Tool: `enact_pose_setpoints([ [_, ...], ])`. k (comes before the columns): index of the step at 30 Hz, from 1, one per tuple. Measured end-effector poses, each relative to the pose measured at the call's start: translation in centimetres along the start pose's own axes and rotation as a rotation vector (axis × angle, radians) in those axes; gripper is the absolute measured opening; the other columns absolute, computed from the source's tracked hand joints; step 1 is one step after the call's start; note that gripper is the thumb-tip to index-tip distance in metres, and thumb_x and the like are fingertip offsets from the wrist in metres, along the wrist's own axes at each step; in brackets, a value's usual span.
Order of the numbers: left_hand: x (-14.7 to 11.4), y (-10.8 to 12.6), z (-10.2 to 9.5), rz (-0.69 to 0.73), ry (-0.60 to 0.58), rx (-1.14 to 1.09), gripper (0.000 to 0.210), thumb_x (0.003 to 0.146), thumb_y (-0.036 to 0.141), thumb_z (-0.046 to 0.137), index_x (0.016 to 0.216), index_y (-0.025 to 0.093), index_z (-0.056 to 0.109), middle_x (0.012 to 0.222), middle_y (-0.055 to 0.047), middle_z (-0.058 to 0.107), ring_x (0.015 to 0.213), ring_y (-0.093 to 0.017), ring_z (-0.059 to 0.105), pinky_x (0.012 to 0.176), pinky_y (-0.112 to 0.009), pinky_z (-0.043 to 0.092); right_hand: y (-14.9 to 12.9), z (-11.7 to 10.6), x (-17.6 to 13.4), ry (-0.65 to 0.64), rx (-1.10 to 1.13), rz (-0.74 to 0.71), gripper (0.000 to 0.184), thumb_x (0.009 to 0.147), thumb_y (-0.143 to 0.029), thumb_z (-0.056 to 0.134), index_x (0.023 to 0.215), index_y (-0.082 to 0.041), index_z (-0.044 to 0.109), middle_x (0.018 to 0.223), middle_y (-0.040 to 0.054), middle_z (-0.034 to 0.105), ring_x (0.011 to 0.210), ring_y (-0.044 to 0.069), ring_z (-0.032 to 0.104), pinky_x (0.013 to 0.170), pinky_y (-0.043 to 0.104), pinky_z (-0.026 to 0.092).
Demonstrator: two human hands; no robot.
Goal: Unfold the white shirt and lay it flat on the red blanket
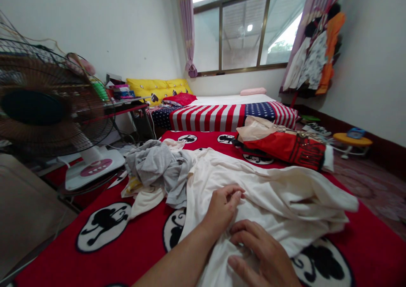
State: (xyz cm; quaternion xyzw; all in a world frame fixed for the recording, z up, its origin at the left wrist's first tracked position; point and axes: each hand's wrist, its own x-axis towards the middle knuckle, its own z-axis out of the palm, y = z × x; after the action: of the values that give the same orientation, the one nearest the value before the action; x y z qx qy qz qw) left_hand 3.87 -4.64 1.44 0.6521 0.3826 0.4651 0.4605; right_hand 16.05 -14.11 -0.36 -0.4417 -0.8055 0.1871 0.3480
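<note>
Cream cotton garment lies crumpled on red monkey-print blanket. Left hand pinches its fabric with curled fingers; right hand rests flat, fingers loosely spread.

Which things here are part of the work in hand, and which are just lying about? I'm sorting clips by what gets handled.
In hand:
- white garment, spread on the red blanket
- left hand, pinching its cloth
- right hand, resting flat on it

Lying about:
- grey clothes
- red bag
- fan
- striped bed cover
- yellow stool
</note>
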Motion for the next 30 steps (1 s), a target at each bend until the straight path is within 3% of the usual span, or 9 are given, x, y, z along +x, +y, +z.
enact_pose_setpoints([
  [18,-0.07,-0.31,0.17,-0.018,0.001,0.01,0.02,0.085,0.021,0.055,0.094,0.014,0.071,0.087,-0.007,0.072,0.082,-0.018,0.066,0.076,-0.028,0.05,0.32,-0.29,0.17,-0.039,-0.058,-0.026,0.015,0.085,-0.031,0.057,0.098,-0.024,0.061,0.103,0.0039,0.062,0.095,0.017,0.06,0.08,0.025,0.048],
  [30,-0.16,-0.03,0.24,-0.014,0.005,0.02,0.02,0.083,0.017,0.055,0.093,0.014,0.072,0.087,-0.007,0.072,0.083,-0.018,0.066,0.076,-0.027,0.05,0.32,0.24,-0.08,0.018,-0.014,0.014,0.011,0.084,-0.029,0.055,0.093,-0.025,0.061,0.102,0.0037,0.061,0.094,0.018,0.058,0.079,0.026,0.047],
])
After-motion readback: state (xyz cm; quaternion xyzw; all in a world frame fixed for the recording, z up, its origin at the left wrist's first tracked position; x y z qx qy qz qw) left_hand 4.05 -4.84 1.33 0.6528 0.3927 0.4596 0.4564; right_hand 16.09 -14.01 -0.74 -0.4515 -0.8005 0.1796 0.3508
